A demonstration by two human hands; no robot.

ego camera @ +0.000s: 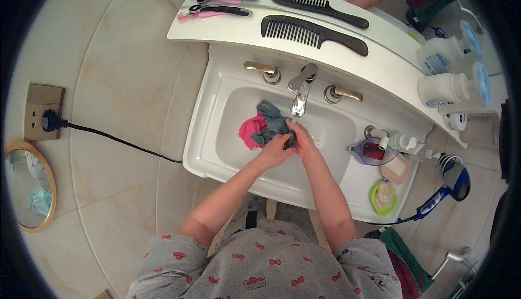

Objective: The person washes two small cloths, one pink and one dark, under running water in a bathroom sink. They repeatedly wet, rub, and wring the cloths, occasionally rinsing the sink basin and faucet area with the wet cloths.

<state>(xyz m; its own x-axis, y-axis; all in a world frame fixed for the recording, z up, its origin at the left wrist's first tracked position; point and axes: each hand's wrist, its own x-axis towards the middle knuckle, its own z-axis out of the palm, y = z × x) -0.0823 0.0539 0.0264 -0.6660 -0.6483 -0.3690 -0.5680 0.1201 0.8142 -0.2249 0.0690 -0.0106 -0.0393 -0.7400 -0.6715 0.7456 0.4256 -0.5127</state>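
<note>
Both hands are over the basin of a white washbasin (329, 164), just below the chrome faucet (300, 95). My left hand (273, 151) grips the near edge of a wet dark grey-green cloth (276, 124). On the cloth's right side, under the spout, my right hand (302, 136) holds it too. Water appears to run from the spout by the right fingers. A bright pink cloth (250, 131) lies crumpled in the basin, touching the grey-green one on its left. The cloths' exact shapes are hidden by folds and fingers.
A white shelf (228, 30) above the basin bears a black comb (313, 34), razors and white bottles. On the right ledge are a purple-tinted container (372, 152), a soap dish (395, 168) and a green dish (382, 203). A blue hair dryer (445, 185) hangs beside the basin.
</note>
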